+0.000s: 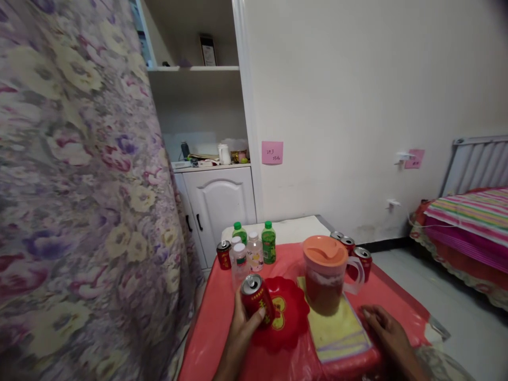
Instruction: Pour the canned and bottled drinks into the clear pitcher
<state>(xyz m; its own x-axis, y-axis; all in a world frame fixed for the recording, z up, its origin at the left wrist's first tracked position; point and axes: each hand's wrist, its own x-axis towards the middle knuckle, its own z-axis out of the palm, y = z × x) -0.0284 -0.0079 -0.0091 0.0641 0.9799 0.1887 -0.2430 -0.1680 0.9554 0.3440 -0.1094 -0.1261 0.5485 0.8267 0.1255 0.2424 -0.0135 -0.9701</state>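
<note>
- Fingers of the left hand (243,330) wrap a red can (257,304), thumb across its front; it leans over the left part of the scalloped plate (293,323), and I cannot tell whether they touch.
- Fingers of the right hand (384,329) curl loosely near the right edge of the table (212,323), beside the yellow cloth (337,338); whether they pinch anything, I cannot tell.
- Done, it seems: the held can's tab (250,279) looks raised, and the jug (323,288) on the cloth holds dark liquid under its lid (324,248).
- Not yet done: setting down the held can.
- Toward the far left corner stand bottles (269,246) and another can (223,256); more cans (364,256) line the right edge.
</note>
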